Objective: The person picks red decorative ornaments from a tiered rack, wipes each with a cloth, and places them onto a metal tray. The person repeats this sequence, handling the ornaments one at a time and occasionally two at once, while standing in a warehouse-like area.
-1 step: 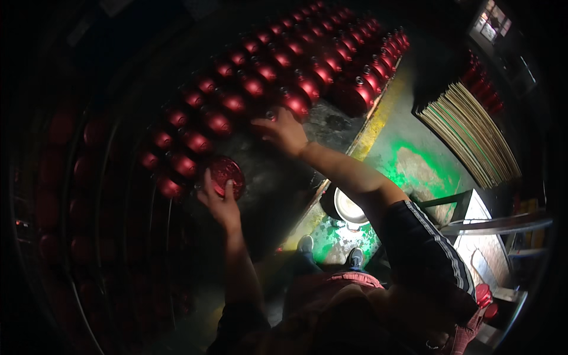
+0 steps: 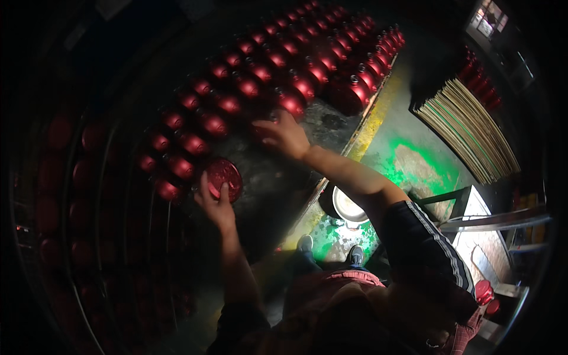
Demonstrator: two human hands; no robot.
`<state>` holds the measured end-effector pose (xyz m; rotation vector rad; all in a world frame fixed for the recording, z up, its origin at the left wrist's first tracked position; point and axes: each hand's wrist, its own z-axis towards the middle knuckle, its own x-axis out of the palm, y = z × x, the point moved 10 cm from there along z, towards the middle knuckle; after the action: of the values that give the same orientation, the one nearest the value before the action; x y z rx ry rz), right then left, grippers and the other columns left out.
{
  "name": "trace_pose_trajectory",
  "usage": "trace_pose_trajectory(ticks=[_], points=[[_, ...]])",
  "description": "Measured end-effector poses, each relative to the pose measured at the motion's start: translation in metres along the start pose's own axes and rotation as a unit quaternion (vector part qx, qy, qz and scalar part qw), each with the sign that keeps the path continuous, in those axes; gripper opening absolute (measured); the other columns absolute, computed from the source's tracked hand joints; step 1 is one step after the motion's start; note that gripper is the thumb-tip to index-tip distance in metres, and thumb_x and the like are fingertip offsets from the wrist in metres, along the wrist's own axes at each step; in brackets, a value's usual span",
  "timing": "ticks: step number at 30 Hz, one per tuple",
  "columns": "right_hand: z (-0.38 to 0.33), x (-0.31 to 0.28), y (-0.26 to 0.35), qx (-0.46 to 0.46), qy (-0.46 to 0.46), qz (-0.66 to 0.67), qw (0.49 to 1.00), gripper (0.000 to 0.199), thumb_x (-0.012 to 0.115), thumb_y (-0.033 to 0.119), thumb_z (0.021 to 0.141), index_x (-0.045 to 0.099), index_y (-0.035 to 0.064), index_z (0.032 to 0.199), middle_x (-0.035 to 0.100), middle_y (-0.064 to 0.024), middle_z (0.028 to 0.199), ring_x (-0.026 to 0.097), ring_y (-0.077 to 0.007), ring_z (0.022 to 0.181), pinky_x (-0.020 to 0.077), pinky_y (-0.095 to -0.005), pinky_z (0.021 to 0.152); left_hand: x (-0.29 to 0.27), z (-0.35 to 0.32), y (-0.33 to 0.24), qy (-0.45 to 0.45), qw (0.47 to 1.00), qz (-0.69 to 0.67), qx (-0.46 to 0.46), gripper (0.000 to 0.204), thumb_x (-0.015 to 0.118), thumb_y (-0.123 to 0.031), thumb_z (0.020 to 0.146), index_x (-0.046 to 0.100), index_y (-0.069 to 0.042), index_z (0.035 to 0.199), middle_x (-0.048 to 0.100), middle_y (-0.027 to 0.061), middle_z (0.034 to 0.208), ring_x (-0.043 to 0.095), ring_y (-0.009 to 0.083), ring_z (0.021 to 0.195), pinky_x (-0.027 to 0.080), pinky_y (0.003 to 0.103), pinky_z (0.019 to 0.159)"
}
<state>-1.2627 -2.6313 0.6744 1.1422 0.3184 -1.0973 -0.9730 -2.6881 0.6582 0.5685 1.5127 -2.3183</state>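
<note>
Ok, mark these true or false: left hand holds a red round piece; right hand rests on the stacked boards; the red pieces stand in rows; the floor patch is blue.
1. The left hand holds a red round piece: true.
2. The right hand rests on the stacked boards: false, it reaches to the rows of red pieces on the dark work surface.
3. The red pieces stand in rows: true.
4. The floor patch is blue: false, it is green.

free: bare dark table patch (image 2: 278, 177) between hands | blocked: packed red pot rows (image 2: 284, 71) behind, left
</note>
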Motion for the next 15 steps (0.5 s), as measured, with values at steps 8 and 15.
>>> trace_pose_trajectory(ticks=[8, 15], points=[[-0.247, -0.143, -0.100, 0.288, -0.226, 0.634, 0.681, 0.059, 0.065, 0.009, 0.091, 0.043, 0.0054, 0.146, 0.056, -0.0123, 0.137, 0.055, -0.0268, 0.126, 0.0426, -0.0402, 0.110, 0.064, -0.131, -0.048, 0.191, 0.776, -0.553, -0.236, 0.062, 0.057, -0.016, 0.093, 0.037, -0.004, 0.151, 0.046, 0.0148, 0.148, 0.046, 0.0297, 0.134, 0.036, 0.045, 0.114], [-0.351, -0.140, -0.176, 0.292, -0.208, 0.900, 0.248, 0.042, 0.056, 0.028, 0.097, 0.055, 0.0017, 0.130, 0.065, -0.0171, 0.122, 0.066, -0.0304, 0.109, 0.0547, -0.0456, 0.097, 0.267, -0.319, -0.150, 0.376, 0.210, -0.763, -0.482, 0.077, 0.066, -0.053, 0.084, 0.044, -0.016, 0.148, 0.038, 0.0204, 0.151, 0.054, 0.0392, 0.119, 0.057, 0.047, 0.083]])
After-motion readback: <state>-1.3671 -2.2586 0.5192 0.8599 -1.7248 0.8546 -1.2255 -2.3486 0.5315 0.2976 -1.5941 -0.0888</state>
